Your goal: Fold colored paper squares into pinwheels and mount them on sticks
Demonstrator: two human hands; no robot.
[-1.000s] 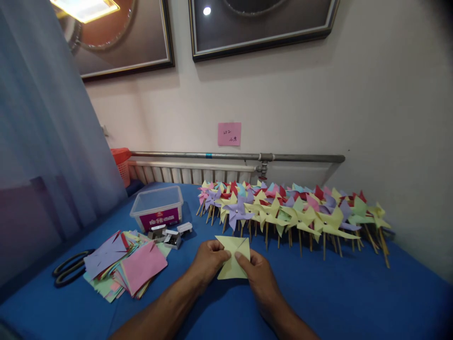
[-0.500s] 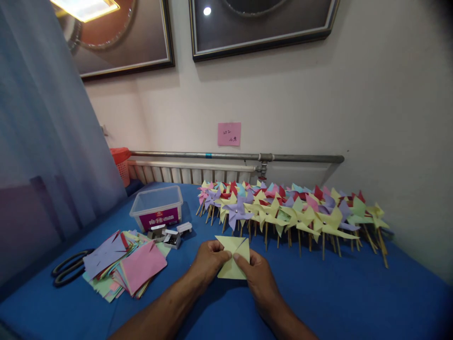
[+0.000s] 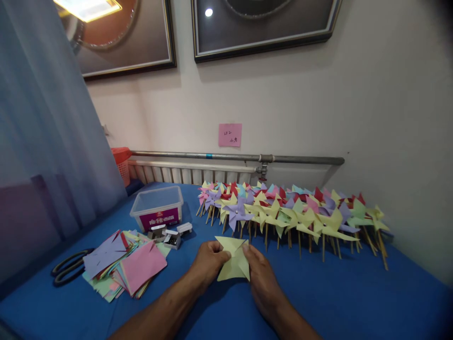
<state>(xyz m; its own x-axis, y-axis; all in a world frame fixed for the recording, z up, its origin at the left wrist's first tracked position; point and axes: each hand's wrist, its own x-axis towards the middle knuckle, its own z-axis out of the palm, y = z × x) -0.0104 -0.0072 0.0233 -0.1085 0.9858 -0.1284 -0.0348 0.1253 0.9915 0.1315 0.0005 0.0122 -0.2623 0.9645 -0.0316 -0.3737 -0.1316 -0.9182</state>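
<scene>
Right hand [image 3: 260, 278] shifted | both hands pinch yellow paper [image 3: 234, 259] | pinwheels [image 3: 290, 215] behind

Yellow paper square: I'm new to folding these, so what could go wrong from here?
Both hands, left hand and right hand, pinch the yellow paper; its cut flaps might tear or crease crooked. The pinwheels lie close behind, so a forward slip could knock them.
</scene>
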